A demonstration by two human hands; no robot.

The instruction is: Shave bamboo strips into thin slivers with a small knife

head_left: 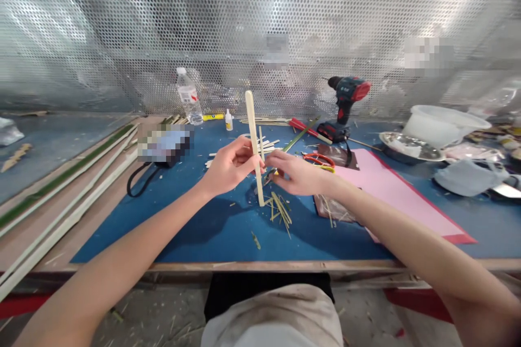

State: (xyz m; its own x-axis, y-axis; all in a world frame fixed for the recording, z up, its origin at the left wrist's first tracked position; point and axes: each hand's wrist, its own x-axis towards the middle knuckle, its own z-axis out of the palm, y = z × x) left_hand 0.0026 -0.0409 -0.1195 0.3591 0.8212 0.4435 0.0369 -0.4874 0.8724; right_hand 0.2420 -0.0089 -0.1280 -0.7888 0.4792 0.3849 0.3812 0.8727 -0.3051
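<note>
Upright above the blue mat, a pale bamboo strip with a rounded top end is pinched between the thumb and fingers of my left hand. My right hand is close on the right of the strip, its fingers curled. Something dark and narrow shows under its fingertips, too small to name. Behind the hands, several short pale strips lie on the mat, partly hidden. Below them is a small heap of thin green-yellow slivers.
A cordless drill, red-handled scissors and a pink sheet are on the right. A water bottle and a small glue bottle stand at the back. Long bamboo lengths lie left. A perforated metal screen rises behind.
</note>
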